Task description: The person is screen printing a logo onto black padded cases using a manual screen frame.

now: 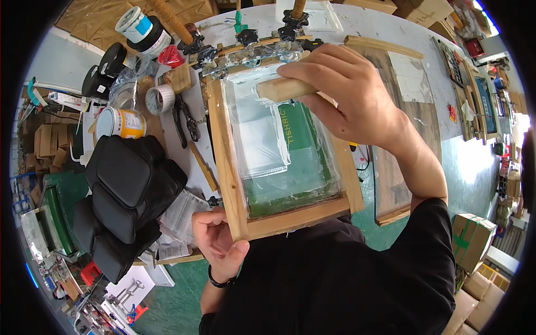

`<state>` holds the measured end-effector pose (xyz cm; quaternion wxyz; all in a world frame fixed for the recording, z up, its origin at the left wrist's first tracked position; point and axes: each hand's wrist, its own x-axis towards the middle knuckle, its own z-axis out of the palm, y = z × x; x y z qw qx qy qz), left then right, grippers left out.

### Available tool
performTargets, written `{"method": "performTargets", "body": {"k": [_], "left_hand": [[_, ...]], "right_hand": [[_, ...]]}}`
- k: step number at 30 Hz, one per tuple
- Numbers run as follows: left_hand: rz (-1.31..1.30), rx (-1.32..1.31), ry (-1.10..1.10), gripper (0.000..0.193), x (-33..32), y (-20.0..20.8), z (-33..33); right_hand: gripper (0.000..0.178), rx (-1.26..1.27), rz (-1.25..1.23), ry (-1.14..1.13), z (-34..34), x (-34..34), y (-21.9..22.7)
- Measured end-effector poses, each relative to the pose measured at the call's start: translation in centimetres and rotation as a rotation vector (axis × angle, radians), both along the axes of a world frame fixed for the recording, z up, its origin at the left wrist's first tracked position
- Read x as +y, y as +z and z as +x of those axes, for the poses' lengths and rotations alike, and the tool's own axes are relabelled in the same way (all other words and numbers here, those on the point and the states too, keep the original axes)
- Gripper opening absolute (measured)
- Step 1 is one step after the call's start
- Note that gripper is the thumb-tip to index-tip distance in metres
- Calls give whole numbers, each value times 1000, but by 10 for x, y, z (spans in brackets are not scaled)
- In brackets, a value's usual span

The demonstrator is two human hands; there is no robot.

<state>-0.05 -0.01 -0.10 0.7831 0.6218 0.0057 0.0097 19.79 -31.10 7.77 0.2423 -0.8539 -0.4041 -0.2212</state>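
A wooden-framed printing screen [296, 219] lies in front of me, its far end held at a row of black-knobbed clamps [251, 54]. White ink streaks spread over its translucent mesh [259, 142], with a green surface and yellowish lettering showing through. My right hand [357, 95] is closed around a wooden squeegee [285, 89] at the far part of the mesh, tilted; its lower edge is partly hidden by ink. At the near left corner of the frame, my left hand [220, 245] grips the wood, thumb at the corner and fingers curled beside it.
Stacked black padded cases [123, 190] sit at the left, by a yellow-and-white can [120, 124], a tape roll [160, 99] and pliers [181, 120]. Black ink tubs [114, 60] stand farther back. A wood-edged board [399, 134] lies at the right.
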Motion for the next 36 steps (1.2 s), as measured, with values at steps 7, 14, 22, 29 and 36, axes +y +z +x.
{"method": "performTargets", "body": {"k": [7, 14, 22, 29, 36], "left_hand": [[-31, -14, -6, 60, 0, -3, 0], [-30, 21, 14, 62, -2, 0, 0], [13, -11, 27, 65, -1, 2, 1], [260, -170, 154, 87, 11, 24, 11], [259, -497, 55, 99, 2, 98, 92]], "right_hand": [[34, -33, -35, -5, 4, -2, -8], [35, 13, -10, -36, 2, 2, 7], [36, 46, -211, -69, 34, 10, -5], [20, -179, 243, -210, 35, -41, 30], [18, 502, 209, -451, -36, -115, -82]]}}
